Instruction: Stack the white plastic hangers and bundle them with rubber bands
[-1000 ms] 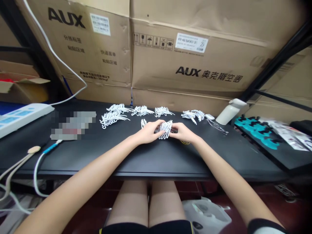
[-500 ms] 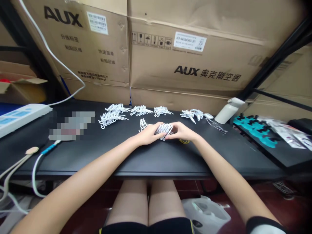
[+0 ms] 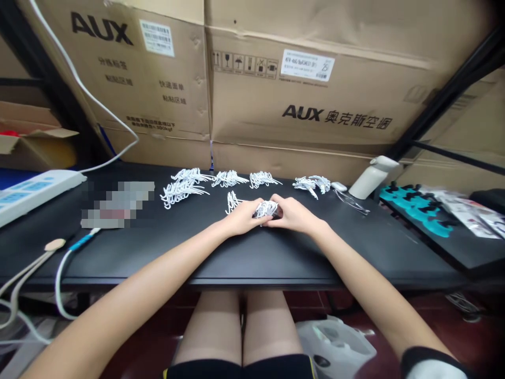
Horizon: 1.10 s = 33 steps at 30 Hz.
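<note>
Both hands meet at the middle of the black tabletop [image 3: 252,252]. The left hand [image 3: 241,217] and the right hand [image 3: 291,215] are closed from two sides around a small bundle of white hooks [image 3: 266,208], with the fingers curled on it, so the bundle sits between the two palms and just above the surface. Just beyond the left hand lies a loose white hook piece [image 3: 232,201]. Farther beyond the hands, several more bundles [image 3: 229,179] lie in a row. Beyond the right hand stands a white dispenser [image 3: 373,177].
</note>
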Each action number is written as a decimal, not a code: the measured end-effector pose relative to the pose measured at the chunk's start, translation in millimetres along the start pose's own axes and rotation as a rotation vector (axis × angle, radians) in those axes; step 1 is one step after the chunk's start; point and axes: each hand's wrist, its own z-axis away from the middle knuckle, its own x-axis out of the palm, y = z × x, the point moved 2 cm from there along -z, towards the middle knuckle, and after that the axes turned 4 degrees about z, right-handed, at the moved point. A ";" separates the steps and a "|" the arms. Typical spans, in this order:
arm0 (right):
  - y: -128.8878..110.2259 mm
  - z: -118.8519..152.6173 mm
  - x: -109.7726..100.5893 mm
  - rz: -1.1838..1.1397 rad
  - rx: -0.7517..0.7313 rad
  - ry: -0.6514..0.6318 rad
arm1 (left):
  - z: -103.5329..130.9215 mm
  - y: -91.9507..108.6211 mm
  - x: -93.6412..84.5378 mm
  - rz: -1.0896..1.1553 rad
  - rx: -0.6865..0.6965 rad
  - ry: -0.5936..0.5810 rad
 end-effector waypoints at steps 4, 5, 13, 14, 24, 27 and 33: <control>-0.2 2.4 -3.1 -0.381 0.047 -0.134 | 0.4 1.2 -0.1 -0.075 0.019 0.006; -0.6 2.4 -3.7 -0.437 0.069 -0.124 | 0.3 1.8 -0.1 -0.096 0.020 0.004; -11.4 -3.9 15.7 -0.488 0.121 0.183 | -0.8 4.9 5.5 -0.285 -0.011 0.096; -9.9 -5.0 19.2 -0.549 0.140 0.179 | -0.5 3.4 7.0 -0.277 -0.019 0.112; 4.2 -11.7 17.6 -1.010 0.314 0.163 | 1.7 -9.5 15.9 -0.250 0.101 0.137; 3.8 -9.9 13.1 -1.062 0.337 0.130 | 1.3 -8.0 13.9 -0.334 0.102 0.109; 5.2 -11.4 18.9 -0.902 0.239 0.169 | 0.0 -3.9 15.1 -0.402 0.008 0.068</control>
